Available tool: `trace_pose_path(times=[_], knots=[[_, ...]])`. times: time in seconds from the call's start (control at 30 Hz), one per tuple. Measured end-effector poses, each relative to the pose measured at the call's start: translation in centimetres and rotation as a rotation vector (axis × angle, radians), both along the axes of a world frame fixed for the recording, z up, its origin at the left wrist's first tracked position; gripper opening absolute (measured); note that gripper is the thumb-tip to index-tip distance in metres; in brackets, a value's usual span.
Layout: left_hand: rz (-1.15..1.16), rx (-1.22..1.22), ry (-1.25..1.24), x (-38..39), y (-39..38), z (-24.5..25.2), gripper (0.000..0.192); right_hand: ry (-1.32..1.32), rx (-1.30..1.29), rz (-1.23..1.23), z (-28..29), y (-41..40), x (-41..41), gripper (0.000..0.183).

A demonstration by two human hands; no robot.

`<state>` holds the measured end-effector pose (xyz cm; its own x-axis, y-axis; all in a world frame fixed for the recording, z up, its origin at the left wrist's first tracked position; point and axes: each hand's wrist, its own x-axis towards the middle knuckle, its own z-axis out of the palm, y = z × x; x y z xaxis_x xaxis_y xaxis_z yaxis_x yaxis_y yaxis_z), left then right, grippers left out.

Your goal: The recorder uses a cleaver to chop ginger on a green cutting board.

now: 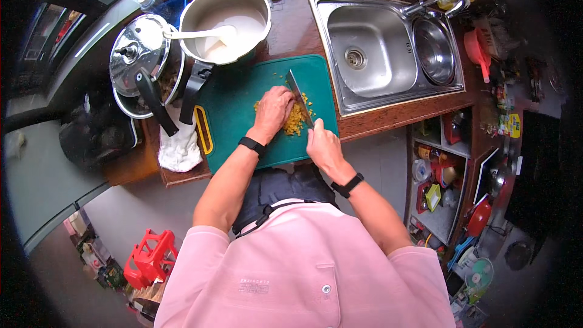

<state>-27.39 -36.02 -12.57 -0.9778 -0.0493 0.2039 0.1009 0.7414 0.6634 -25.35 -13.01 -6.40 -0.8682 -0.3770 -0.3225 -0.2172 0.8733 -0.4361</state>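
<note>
My right hand (pixel 324 145) grips the handle of a kitchen knife (pixel 299 94), whose blade points away from me over a green cutting board (pixel 237 100). Finely chopped orange-yellow pieces (pixel 295 120) form a small heap beside the blade, and a few bits lie scattered farther up the board. My left hand (pixel 272 108) rests with bent fingers at the left of the blade, over part of the heap. Its fingertips are near the knife; whether they hold a piece is hidden from above.
Beyond the board stands an open pot (pixel 187 25) with whitish liquid and a pale ladle (pixel 200 33). Left of it, a shiny pressure-cooker lid (pixel 139 54) lies over another pot (pixel 125 108). A white cloth (pixel 180 148) lies near the counter edge; a steel sink (pixel 371 73) is at right.
</note>
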Motion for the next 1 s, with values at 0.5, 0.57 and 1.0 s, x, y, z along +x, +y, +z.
trace_pose_path(times=[0.5,0.57,1.0], knots=[[-0.008,0.100,0.018,1.3,-0.1,-0.5,0.011,-0.008,0.054,0.082,3.7,0.3,0.2,0.023],[-0.001,0.096,0.036,1.5,0.1,-0.8,0.011,-0.026,0.082,0.082,3.1,0.1,0.5,0.022],[-0.180,-0.045,-0.010,1.2,-0.9,3.0,0.058,0.034,-0.049,-0.034,1.8,-0.6,-1.2,0.021]])
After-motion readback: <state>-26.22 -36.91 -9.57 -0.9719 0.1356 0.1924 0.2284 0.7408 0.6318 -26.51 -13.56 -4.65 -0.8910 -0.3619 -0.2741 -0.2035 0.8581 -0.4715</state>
